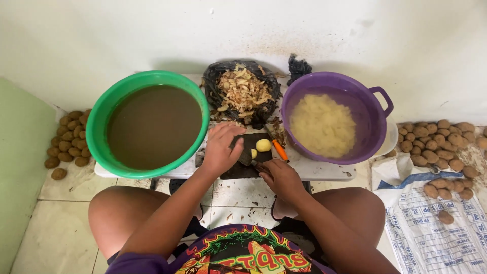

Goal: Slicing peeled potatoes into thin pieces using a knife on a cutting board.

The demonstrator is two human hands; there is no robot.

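Note:
My left hand (221, 148) presses down on a dark cutting board (244, 170) and seems to steady a peeled yellow potato piece (253, 153) under its fingers. A larger peeled potato piece (263, 145) lies just right of it on the board. My right hand (280, 178) grips a knife (252, 161) whose blade reaches toward the small piece. An orange-handled peeler (279, 150) lies on the board's right edge, beside my right hand.
A green basin (101, 114) of brown water stands left, a purple basin (370, 109) of water with cut potato right. A black bag of peelings (242, 92) sits behind the board. Unpeeled potatoes lie in piles (68, 144) left and on a printed sack (441, 147) right.

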